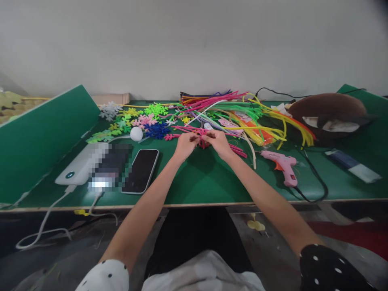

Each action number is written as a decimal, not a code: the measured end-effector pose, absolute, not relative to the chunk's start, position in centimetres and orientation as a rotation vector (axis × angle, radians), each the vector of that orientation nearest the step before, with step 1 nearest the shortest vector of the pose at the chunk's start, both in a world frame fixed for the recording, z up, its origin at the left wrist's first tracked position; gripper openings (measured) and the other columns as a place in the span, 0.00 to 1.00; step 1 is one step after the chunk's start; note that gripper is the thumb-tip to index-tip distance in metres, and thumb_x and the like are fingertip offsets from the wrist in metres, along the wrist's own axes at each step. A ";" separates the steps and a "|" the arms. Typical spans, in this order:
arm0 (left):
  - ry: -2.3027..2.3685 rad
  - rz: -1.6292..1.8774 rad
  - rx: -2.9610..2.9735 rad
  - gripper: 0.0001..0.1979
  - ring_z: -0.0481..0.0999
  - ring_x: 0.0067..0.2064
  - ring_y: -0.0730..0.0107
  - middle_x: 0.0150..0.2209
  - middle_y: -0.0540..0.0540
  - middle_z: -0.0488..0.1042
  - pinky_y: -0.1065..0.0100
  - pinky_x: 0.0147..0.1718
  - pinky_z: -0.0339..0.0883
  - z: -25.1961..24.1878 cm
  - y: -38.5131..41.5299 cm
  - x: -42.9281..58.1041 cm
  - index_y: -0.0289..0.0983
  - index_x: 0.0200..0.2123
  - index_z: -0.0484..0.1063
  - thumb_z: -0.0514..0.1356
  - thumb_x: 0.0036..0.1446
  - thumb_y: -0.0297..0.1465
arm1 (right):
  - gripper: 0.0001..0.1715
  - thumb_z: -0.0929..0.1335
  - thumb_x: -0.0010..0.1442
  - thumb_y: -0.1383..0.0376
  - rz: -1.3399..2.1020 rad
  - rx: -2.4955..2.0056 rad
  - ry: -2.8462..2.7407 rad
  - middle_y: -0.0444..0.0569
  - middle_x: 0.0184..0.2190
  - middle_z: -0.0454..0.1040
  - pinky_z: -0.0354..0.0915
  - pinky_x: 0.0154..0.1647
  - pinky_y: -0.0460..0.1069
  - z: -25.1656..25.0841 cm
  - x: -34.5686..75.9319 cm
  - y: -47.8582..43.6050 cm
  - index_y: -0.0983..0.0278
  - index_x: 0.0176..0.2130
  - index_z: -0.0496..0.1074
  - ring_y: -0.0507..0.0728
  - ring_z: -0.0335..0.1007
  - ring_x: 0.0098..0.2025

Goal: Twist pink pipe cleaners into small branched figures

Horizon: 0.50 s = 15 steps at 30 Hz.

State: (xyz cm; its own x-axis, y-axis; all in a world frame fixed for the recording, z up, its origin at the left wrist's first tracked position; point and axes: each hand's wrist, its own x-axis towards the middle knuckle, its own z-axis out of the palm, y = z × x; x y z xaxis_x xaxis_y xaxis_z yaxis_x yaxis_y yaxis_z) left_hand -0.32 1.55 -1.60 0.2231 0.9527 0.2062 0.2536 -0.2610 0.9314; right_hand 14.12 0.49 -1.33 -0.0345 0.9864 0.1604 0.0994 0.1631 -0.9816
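Note:
Both my hands meet over the middle of the green table (200, 178). My left hand (185, 144) and my right hand (217, 142) are closed in pinches on a small bundle of pink pipe cleaners (202, 141) held between them just above the table. More pink stems (239, 150) lie flat to the right of my right hand. Behind my hands spreads a big heap of coloured pipe cleaners (242, 113).
Finished snowflake shapes (142, 119) and a white ball (136, 133) lie at the back left. A phone (141, 170), a power bank (80, 165) with cables sit left. A pink glue gun (283, 165) with black cord lies right, beside a brown furry object (329, 111). A green divider (39, 137) stands left.

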 end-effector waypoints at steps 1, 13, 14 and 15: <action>1.131 1.065 1.695 0.04 0.65 0.21 0.76 0.19 0.51 0.68 0.72 0.23 0.59 -1.5 1.5 -0.4 0.34 0.24 0.73 0.58 0.47 0.26 | 0.13 0.70 0.45 0.58 1.065 -1.158 -1.392 0.44 0.20 0.68 0.61 0.28 0.48 -1.2 14.1 0.4 0.66 0.23 0.68 0.51 0.64 0.23; 1.109 0.957 1.529 0.03 0.65 0.19 0.77 0.16 0.51 0.67 0.72 0.22 0.60 -0.6 1.0 -0.7 0.32 0.21 0.72 0.61 0.44 0.26 | 0.14 0.70 0.45 0.59 1.162 -1.115 -1.426 0.43 0.19 0.67 0.63 0.28 0.50 -1.3 14.1 0.5 0.65 0.22 0.65 0.52 0.65 0.24; 1.097 0.968 1.481 0.03 0.65 0.19 0.77 0.17 0.51 0.68 0.72 0.22 0.61 -0.6 0.9 -0.6 0.32 0.21 0.72 0.61 0.44 0.25 | 0.14 0.71 0.45 0.58 1.179 -1.106 -1.403 0.43 0.19 0.66 0.63 0.28 0.50 -1.2 14.1 0.5 0.65 0.22 0.64 0.52 0.64 0.23; 1.089 0.983 1.438 0.03 0.66 0.20 0.77 0.17 0.50 0.68 0.72 0.22 0.62 -0.5 0.9 -0.6 0.32 0.20 0.71 0.61 0.44 0.24 | 0.15 0.71 0.44 0.58 1.191 -1.099 -1.385 0.43 0.19 0.66 0.63 0.28 0.50 -1.2 14.1 0.4 0.65 0.22 0.64 0.52 0.64 0.23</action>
State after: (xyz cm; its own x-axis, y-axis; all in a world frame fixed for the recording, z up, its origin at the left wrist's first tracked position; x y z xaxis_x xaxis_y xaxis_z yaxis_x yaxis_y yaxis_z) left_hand -0.55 0.90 -0.54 0.2531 0.9672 0.0217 0.1196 -0.0535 0.9914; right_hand 14.07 0.40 -1.16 -0.1251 0.9862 0.1087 0.0405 0.1146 -0.9926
